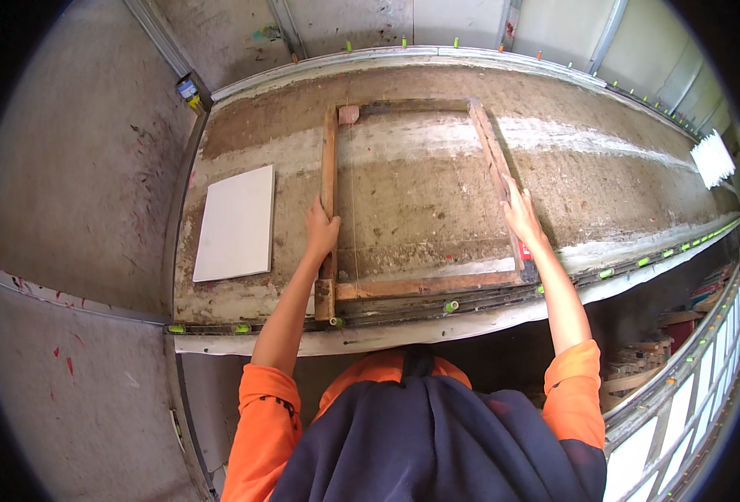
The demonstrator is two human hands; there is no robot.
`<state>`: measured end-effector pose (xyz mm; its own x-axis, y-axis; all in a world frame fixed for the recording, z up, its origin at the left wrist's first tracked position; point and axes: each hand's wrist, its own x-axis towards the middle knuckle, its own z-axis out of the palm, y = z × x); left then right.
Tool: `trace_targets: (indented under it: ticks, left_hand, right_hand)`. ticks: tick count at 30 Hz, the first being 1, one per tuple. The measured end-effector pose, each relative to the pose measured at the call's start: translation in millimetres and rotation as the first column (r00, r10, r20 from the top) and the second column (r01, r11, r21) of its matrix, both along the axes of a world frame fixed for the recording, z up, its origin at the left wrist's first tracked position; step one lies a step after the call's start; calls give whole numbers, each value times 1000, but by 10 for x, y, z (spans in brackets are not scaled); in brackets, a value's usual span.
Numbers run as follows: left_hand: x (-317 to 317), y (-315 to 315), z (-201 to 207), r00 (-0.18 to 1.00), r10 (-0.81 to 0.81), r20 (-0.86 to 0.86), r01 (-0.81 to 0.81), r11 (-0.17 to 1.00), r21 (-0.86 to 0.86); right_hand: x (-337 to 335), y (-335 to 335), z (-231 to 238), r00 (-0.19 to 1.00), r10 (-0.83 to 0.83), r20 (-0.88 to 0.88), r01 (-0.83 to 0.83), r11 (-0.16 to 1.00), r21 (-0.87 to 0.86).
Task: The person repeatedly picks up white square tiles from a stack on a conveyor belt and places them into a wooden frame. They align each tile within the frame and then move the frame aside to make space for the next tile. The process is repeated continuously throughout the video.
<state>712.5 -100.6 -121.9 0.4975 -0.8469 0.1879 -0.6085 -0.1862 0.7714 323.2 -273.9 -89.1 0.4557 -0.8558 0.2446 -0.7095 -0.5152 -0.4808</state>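
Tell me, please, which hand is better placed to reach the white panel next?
Probably the left hand: it grips the left bar of the wooden frame, the side nearer the white panel. The right hand is farther, on the right bar. Either would first have to let go.

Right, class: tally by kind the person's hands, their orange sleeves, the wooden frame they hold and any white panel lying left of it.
Hands: 2 (left hand, right hand)
Orange sleeves: 2
Wooden frame: 1
White panel: 1
Total: 6
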Motion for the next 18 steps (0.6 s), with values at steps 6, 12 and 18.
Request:
trace_targets:
  ticks: [6, 12, 18]
  left_hand:
    - [0, 79, 10, 1000, -21, 12, 20, 997, 69]
    - [30, 82, -66, 1000, -13, 0, 13, 998, 54]
    - [-8, 322, -38, 999, 17, 51, -22, 995, 94]
  right_hand:
    - [71, 89, 59, 996, -47, -80, 50, 998, 37]
    - [41, 35, -69, 1000, 1, -28, -4, 994, -113]
    - [164, 42, -48, 997, 31, -67, -36, 996, -76]
